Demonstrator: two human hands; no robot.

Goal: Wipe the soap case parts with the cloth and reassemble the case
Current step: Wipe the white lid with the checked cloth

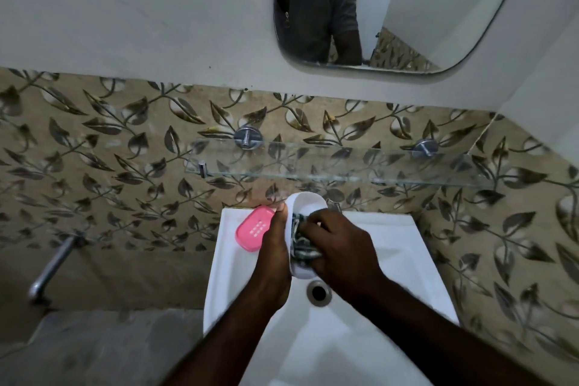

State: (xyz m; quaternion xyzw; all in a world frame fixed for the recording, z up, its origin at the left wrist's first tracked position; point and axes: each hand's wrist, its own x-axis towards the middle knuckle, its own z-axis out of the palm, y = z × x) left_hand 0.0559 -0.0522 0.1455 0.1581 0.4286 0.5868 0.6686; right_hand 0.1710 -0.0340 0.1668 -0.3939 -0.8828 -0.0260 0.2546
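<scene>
Mid-frame, left hand (275, 247) grips the white case shell (305, 202) while right hand (336, 247) presses a bunched cloth (302, 246) inside; pink tray (253, 233) waits left on the sink (391, 247), reassembly pending.

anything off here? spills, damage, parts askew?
Nothing stands out. The left hand holds the white case shell over the sink; the right hand presses the cloth inside it. The pink tray lies on the sink's back-left rim. No spill or damage visible.
</scene>
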